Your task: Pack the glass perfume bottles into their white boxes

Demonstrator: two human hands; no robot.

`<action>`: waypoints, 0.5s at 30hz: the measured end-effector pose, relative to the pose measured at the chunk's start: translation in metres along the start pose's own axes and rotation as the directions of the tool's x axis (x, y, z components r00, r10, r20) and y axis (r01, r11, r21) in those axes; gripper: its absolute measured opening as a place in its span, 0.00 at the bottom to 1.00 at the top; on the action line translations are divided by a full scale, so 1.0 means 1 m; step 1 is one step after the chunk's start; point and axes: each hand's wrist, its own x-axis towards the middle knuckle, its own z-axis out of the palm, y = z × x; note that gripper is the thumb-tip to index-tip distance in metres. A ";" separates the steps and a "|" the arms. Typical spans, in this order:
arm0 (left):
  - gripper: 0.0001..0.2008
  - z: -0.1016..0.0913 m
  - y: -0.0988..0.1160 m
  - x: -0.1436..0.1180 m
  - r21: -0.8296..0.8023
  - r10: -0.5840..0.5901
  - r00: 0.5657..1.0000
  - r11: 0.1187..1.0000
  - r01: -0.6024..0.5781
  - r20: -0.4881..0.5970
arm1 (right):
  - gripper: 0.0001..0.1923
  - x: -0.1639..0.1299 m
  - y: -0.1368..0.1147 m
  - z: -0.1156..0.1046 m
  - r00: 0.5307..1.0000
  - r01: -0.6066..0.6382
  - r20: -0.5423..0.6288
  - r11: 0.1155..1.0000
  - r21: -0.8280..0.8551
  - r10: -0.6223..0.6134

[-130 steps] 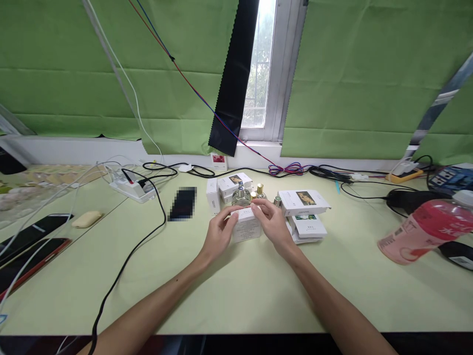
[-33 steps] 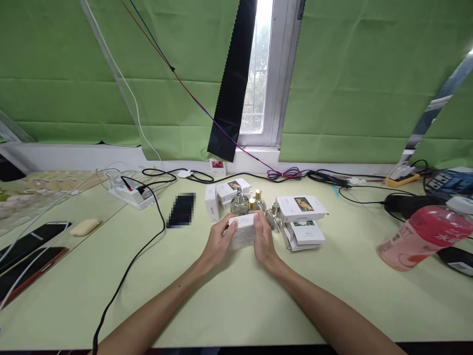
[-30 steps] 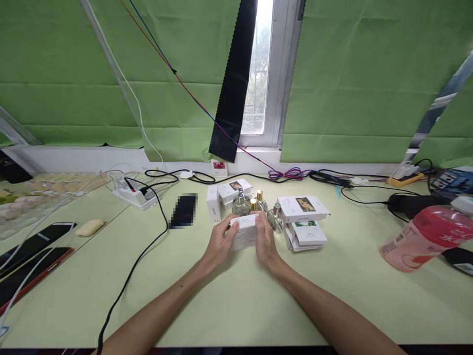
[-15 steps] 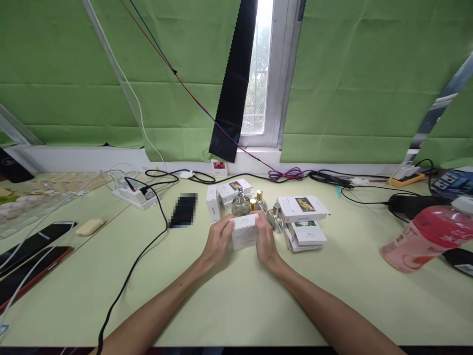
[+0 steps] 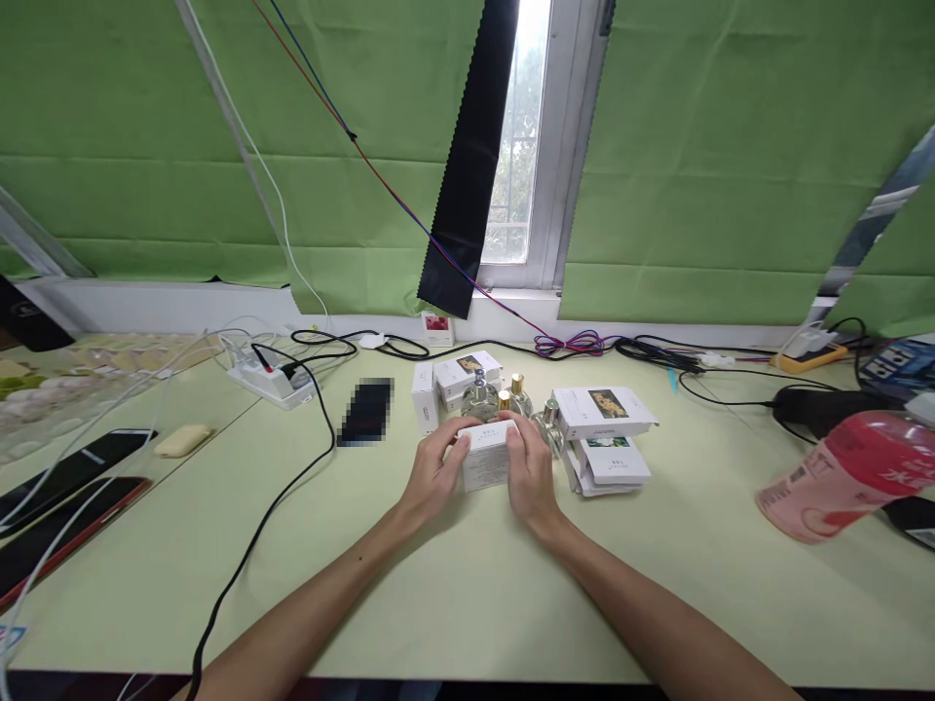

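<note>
Small white carton [image 5: 488,465], faint printed text, upright on tabletop [image 5: 467,584], frame centre; left hand [image 5: 436,474], right hand [image 5: 527,470] gripping its sides.

Bright, even daylight from the overexposed window [image 5: 522,146], soft shadows, wide-angle bending at the edges, one pixelated patch [image 5: 366,412].

A small white box [image 5: 488,456] with faint grey print on its top stands closed and upright on the table [image 5: 467,604], about midway between the left and right edges, nearer the far edge.
</note>
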 end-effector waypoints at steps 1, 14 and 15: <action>0.21 0.000 0.000 0.000 0.002 0.017 1.000 1.000 -0.017 0.004 | 0.19 0.000 0.000 0.000 1.000 0.008 -0.011 1.000 0.001 -0.008; 0.24 0.004 0.009 -0.006 0.154 0.388 0.919 0.906 -0.395 0.074 | 0.15 0.002 -0.002 0.001 0.996 -0.015 -0.091 0.999 0.031 0.017; 0.25 0.004 0.009 -0.006 0.164 0.389 0.918 0.903 -0.396 0.074 | 0.15 0.002 -0.002 0.001 0.996 -0.019 -0.092 0.999 0.030 0.022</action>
